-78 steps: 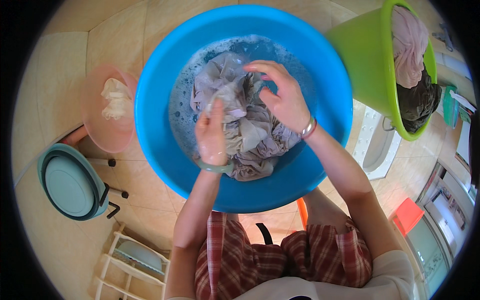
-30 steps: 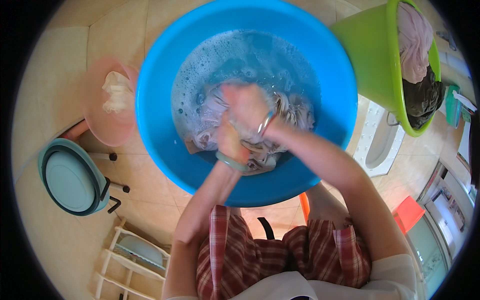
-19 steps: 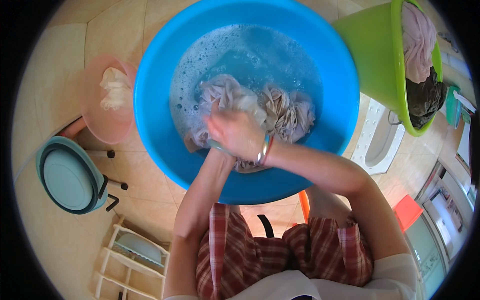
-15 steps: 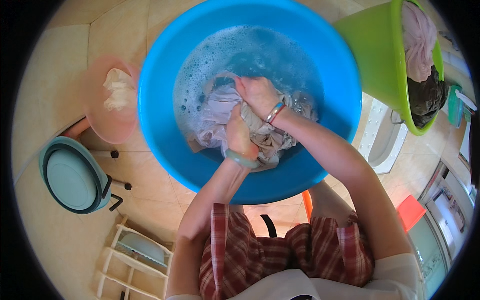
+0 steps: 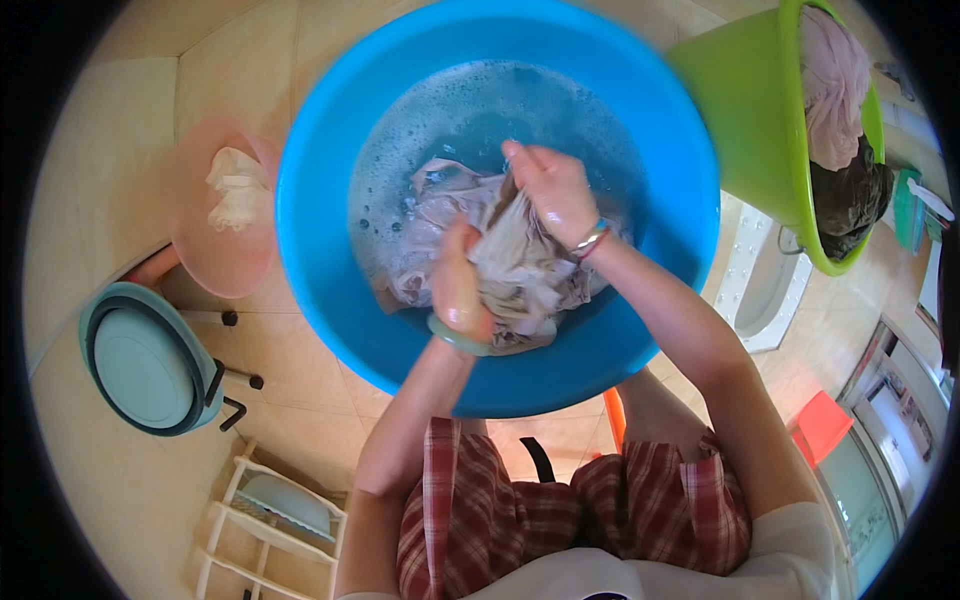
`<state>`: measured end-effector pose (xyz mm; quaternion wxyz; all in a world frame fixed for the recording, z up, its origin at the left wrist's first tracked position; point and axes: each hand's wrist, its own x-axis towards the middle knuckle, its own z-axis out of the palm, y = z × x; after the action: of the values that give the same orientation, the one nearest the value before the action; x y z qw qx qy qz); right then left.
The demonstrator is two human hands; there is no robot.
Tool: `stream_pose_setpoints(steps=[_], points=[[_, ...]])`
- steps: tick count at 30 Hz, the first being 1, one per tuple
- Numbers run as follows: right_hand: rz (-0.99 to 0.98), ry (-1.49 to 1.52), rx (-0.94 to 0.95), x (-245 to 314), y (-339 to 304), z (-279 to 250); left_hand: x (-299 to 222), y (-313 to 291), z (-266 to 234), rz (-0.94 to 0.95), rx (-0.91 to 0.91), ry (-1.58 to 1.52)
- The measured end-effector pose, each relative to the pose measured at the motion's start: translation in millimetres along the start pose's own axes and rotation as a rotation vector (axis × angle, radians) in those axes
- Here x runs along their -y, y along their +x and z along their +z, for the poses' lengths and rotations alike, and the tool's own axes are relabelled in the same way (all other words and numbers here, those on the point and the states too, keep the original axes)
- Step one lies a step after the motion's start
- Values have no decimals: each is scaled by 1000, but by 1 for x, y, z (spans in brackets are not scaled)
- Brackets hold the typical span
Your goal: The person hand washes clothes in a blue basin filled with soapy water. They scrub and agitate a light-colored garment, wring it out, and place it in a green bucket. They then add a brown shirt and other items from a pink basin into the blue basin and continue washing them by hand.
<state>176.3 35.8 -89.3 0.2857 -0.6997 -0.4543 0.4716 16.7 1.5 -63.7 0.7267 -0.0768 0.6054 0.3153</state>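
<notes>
Pale greyish wet cloth [image 5: 530, 275] lies bunched in soapy water inside a large blue basin [image 5: 330, 330]. My right hand [image 5: 557, 195], with bracelets at the wrist, is closed on a raised fold of this cloth. My left hand [image 5: 460, 285], wearing a pale green bangle, presses into the bundle's left side. It is smeared by motion and its fingers are partly hidden, but it looks closed round the cloth. Foam and bubbles float on the water [image 5: 500, 100] beyond the hands.
At the right, a tilted green bucket [image 5: 740, 120] holds pinkish cloth [image 5: 835, 90] and a dark bag-like bundle. On the left are a translucent pink basin [image 5: 225, 270] with white cloth and a teal folding basin [image 5: 145, 365]. A white rack [image 5: 270, 540] stands lower left.
My hands have moved apart: the left toward the left and slightly nearer, the right toward the right. A fold of the cloth is now lifted between them.
</notes>
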Motion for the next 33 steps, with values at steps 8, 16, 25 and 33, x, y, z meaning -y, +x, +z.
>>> stream_pose_setpoints(steps=[8, 16, 25, 33], points=[[-87, 721, 142, 31, -35, -31, -17, -13, -13, 492, 334, 893], [16, 415, 82, -16, -30, -51, -17, -14, -47, 549, 207, 766], [-434, -32, 109, 20, -64, 16, -26, -19, -43, 153, 219, 52], [-693, -66, -28, 45, -86, 10, -23, -32, -28, 357, 258, 222]])
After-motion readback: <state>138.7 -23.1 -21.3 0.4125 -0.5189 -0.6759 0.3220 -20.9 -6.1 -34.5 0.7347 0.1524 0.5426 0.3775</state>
